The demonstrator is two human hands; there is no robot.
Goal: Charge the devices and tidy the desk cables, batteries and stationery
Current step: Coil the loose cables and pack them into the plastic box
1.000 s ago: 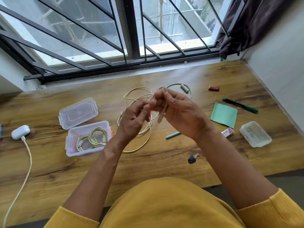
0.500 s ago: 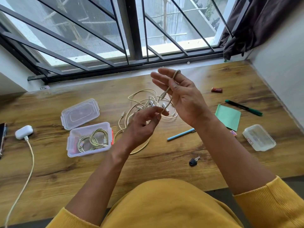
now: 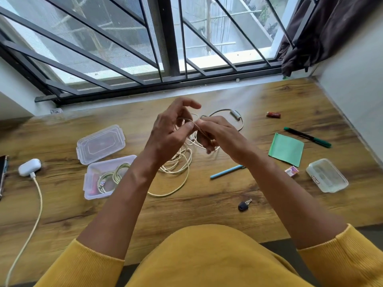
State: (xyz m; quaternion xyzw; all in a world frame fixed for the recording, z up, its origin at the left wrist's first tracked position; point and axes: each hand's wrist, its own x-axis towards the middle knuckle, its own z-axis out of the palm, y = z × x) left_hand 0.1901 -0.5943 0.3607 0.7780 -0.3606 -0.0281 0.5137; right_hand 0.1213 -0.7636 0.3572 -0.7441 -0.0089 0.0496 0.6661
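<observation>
A: Hands? Left hand and right hand are meeting above the surface, both pinching a thin tan band with curled fingers.

B: Loose cable?

A: It's lying in messy loops on the surface right under the hands, its plug end sitting toward the window.

B: Storage?

A: Open plastic box is sitting left of the loops, holding a coiled cable; its lid is lying just behind it.

B: Rest?

A: White charger is lying far left. Blue pen, key, green paper, green marker, battery and small clear case are sitting right.
</observation>
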